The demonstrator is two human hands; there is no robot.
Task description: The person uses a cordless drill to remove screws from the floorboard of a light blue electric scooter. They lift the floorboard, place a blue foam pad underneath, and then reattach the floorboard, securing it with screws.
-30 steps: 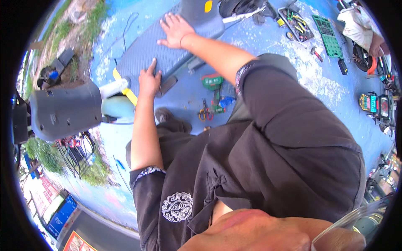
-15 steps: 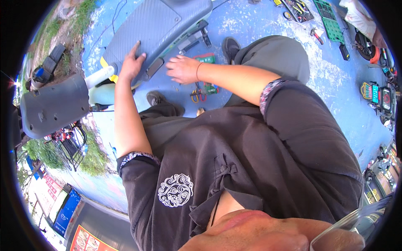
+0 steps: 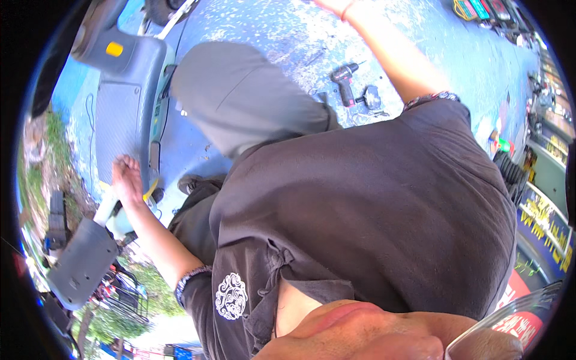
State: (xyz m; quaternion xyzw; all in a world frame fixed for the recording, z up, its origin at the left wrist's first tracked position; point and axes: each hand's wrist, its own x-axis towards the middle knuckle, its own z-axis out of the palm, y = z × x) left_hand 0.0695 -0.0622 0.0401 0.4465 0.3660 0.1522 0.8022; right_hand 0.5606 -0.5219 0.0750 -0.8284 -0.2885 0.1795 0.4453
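A grey electric scooter lies along the left, its ribbed footboard [image 3: 117, 114] under my left hand [image 3: 127, 178]. That hand's fingers are curled in, and I see nothing in them. Whether it rests on the board or hovers just over it I cannot tell. Beside the wrist are a pale tube [image 3: 107, 205] and a small yellow part [image 3: 151, 189]. My right arm stretches far out to the top, where my right hand [image 3: 329, 5] is cut by the picture's edge and its fingers are hidden. Nearest below that arm, a cordless drill [image 3: 344, 84] lies on the floor.
A dark battery-like block [image 3: 371, 97] lies beside the drill on the blue, worn floor [image 3: 264, 27]. My bent knee [image 3: 240, 90] stands between scooter and drill. A dark grey scooter panel [image 3: 83, 264] juts out at lower left. Parked vehicles [image 3: 495, 15] line the upper right.
My right hand has swung from beside the footboard far out to the upper right. My left hand's fingers have curled in from a spread pose. The view has turned right, showing the drill.
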